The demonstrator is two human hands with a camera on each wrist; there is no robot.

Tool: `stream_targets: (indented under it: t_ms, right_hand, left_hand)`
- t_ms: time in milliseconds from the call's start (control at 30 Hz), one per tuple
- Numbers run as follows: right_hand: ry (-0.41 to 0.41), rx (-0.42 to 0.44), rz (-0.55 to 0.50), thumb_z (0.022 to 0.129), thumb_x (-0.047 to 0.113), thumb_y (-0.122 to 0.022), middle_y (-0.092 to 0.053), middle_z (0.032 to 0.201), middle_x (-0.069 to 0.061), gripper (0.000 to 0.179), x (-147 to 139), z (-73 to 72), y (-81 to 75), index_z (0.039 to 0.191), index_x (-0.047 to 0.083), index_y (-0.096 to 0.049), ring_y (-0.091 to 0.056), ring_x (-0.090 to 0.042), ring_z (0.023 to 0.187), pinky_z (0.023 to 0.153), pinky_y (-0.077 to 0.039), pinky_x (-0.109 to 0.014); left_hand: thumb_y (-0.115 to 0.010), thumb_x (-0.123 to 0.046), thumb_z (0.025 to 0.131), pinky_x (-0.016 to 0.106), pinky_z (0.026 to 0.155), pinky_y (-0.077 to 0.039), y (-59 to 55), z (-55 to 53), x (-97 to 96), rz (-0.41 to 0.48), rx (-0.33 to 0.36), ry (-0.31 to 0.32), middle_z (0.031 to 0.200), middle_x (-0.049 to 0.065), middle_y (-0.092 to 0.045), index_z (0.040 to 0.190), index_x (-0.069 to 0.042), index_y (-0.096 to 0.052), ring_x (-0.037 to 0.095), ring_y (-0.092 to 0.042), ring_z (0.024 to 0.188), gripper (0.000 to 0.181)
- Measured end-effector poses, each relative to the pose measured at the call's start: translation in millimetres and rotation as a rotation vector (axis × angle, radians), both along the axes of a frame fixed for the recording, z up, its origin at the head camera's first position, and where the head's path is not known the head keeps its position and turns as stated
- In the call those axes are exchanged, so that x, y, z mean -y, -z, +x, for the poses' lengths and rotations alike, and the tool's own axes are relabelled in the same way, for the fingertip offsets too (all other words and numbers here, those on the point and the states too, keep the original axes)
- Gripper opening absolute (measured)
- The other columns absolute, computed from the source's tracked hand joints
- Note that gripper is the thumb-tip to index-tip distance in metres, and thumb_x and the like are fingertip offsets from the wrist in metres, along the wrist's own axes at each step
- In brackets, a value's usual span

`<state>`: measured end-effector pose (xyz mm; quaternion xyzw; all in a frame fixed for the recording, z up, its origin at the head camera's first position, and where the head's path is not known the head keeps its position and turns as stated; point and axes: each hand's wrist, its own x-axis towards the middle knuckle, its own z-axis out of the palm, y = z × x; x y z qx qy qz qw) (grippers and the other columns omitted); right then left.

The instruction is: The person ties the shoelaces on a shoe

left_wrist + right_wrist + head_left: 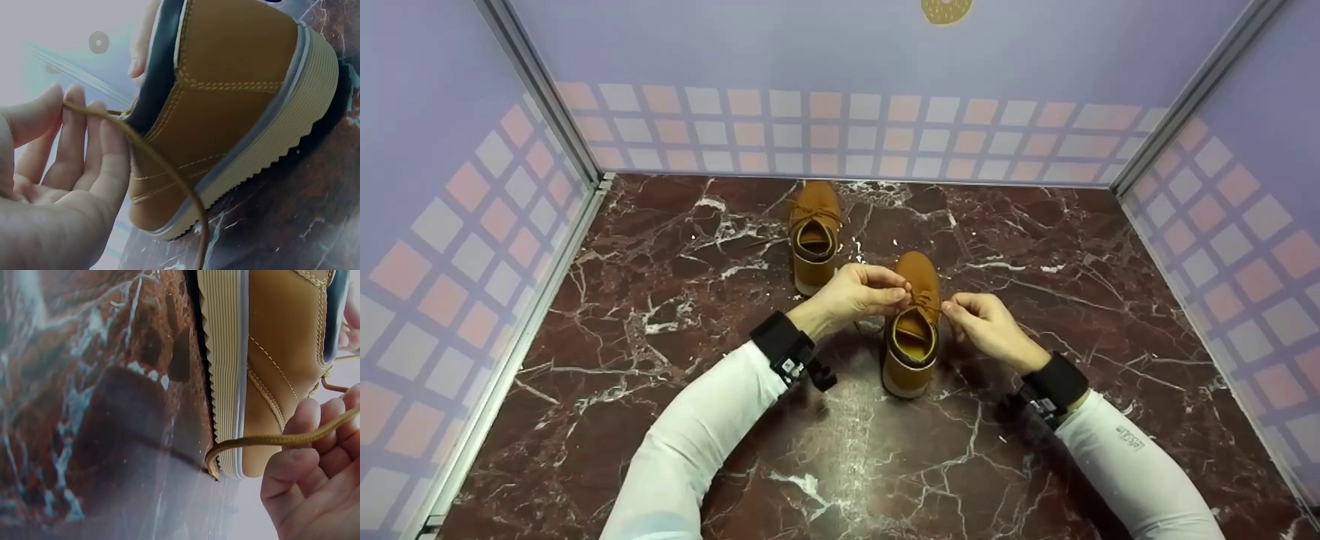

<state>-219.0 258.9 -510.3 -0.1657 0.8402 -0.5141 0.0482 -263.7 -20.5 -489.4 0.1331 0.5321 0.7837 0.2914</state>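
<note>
A tan lace-up shoe point(918, 273) stands upright on the marble-patterned surface, toe pointing away from me. My left hand point(858, 291) is at the left side of its laces and pinches one brown shoelace point(164, 160) between thumb and fingers; the loose length hangs down beside the sole. On the other side, my right hand point(988, 324) pinches another lace end point(264, 440), whose tail droops past the sole's edge in the right wrist view. Between the hands the laces cross over the shoe's tongue, partly hidden by fingers.
A matching tan shoe point(815, 196) stands farther back on the left, its laces lying across its front. Purple panels with pink and white squares enclose the dark red marbled surface point(675, 247) at the back point(862, 60) and both sides.
</note>
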Motion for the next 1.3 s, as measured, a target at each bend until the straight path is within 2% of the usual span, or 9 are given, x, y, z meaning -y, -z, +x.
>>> stream_targets:
  t_ms: [200,333,467,600,767,933,1067,1200,1300]
  right_hand:
    - [-0.006,0.002,-0.009,0.115,0.015,-0.061,-0.062,0.065,-0.012,0.044,-0.1,0.3,0.1,0.085,-0.016,-0.059,-0.058,-0.021,0.059,0.061,-0.044,-0.020]
    - [-0.014,0.006,-0.029,0.116,0.014,-0.059,-0.062,0.065,-0.012,0.046,-0.6,0.2,-1.1,0.086,-0.020,-0.057,-0.058,-0.022,0.059,0.061,-0.044,-0.019]
    - [-0.025,0.031,-0.069,0.117,0.013,-0.057,-0.062,0.065,-0.006,0.044,-1.4,0.7,-1.9,0.086,-0.018,-0.057,-0.058,-0.020,0.058,0.060,-0.047,-0.022]
    - [-0.037,0.065,-0.111,0.119,0.013,-0.053,-0.061,0.064,-0.004,0.044,-2.1,1.3,-4.0,0.085,-0.015,-0.057,-0.054,-0.012,0.054,0.053,-0.044,-0.022]
    - [-0.032,0.096,-0.143,0.120,0.014,-0.052,-0.059,0.062,-0.005,0.045,-2.9,1.3,-9.2,0.082,-0.010,-0.058,-0.053,-0.012,0.052,0.050,-0.040,-0.021]
    - [-0.015,0.127,-0.194,0.120,0.015,-0.051,-0.057,0.062,-0.002,0.043,-5.3,1.4,-13.7,0.079,0.003,-0.059,-0.052,-0.012,0.051,0.047,-0.039,-0.024]
    - [0.009,0.148,-0.227,0.119,0.016,-0.053,-0.051,0.061,0.006,0.045,-6.8,1.2,-17.0,0.078,-0.003,-0.051,-0.045,-0.008,0.051,0.047,-0.036,-0.021]
    - [0.060,0.174,-0.241,0.119,0.016,-0.055,-0.048,0.060,0.007,0.046,-8.3,0.9,-22.6,0.076,0.001,-0.052,-0.043,-0.007,0.049,0.045,-0.036,-0.020]
    - [0.082,0.204,-0.289,0.119,0.018,-0.055,-0.047,0.061,0.006,0.045,-10.1,1.2,-28.0,0.074,0.013,-0.055,-0.043,-0.007,0.049,0.045,-0.037,-0.021]
  left_hand:
    - [-0.071,0.011,0.104,0.024,0.082,-0.069,6.3,-2.0,-11.9,0.000,0.002,-0.104,0.099,0.000,-0.086,0.095,-0.016,-0.087,0.011,-0.080,0.086,0.032]
    - [-0.075,0.005,0.103,0.026,0.079,-0.068,8.1,-3.8,-19.3,-0.014,-0.050,-0.143,0.100,0.000,-0.088,0.101,-0.014,-0.087,0.011,-0.081,0.088,0.022]
    - [-0.081,0.000,0.101,0.024,0.074,-0.067,8.3,-5.5,-26.9,-0.064,-0.096,-0.184,0.096,0.001,-0.089,0.108,-0.007,-0.086,0.010,-0.082,0.086,0.011]
    - [-0.085,-0.003,0.099,0.020,0.069,-0.064,10.7,-7.5,-31.4,-0.115,-0.119,-0.223,0.092,-0.001,-0.088,0.116,0.001,-0.082,0.007,-0.080,0.080,0.018]
    - [-0.083,-0.003,0.101,0.018,0.065,-0.059,12.1,-7.1,-31.5,-0.145,-0.128,-0.236,0.085,-0.008,-0.083,0.127,0.005,-0.080,0.004,-0.075,0.074,0.028]
    - [-0.080,-0.004,0.104,0.017,0.063,-0.054,11.3,-5.8,-31.2,-0.130,-0.144,-0.223,0.079,-0.010,-0.081,0.124,0.009,-0.080,0.003,-0.070,0.069,0.025]
    - [-0.077,-0.006,0.106,0.018,0.060,-0.048,11.0,-5.2,-31.4,-0.127,-0.193,-0.225,0.078,-0.011,-0.080,0.123,0.013,-0.079,0.003,-0.064,0.065,0.026]
    - [-0.076,-0.006,0.107,0.017,0.060,-0.049,10.2,-3.7,-31.8,-0.129,-0.219,-0.243,0.077,-0.012,-0.080,0.124,0.013,-0.078,0.003,-0.064,0.064,0.026]
    - [-0.076,-0.006,0.106,0.016,0.062,-0.052,10.0,-3.1,-31.7,-0.135,-0.224,-0.255,0.078,-0.013,-0.081,0.123,0.011,-0.079,0.002,-0.068,0.066,0.024]
